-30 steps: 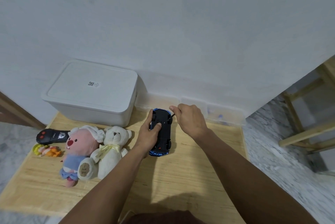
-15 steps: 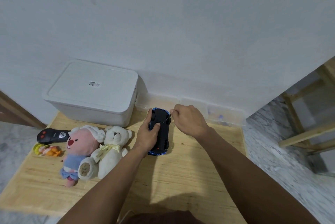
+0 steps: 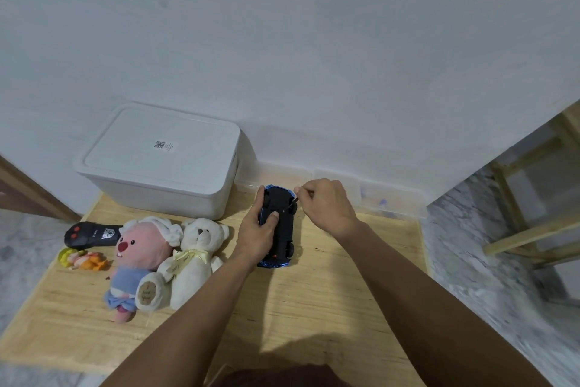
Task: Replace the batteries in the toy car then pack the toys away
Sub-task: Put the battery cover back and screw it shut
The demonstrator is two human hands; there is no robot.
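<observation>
Your wooden desk (image 3: 314,308) stands against a white wall. One lidded white bin (image 3: 163,164) sits at 10 o'clock; two plush toys, pink (image 3: 138,258) and white (image 3: 194,255), lie at 9. One toy car (image 3: 279,229) lies belly-up at 12, your left hand (image 3: 259,231) clasping its side, your right hand (image 3: 329,206) pinching one thin screwdriver (image 3: 293,203) against it. One black remote (image 3: 91,233) lies far left.

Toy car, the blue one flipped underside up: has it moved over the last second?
Yes, slightly. The blue toy car has slid left and a bit toward the wall, closing on the white lidded storage box.
</observation>
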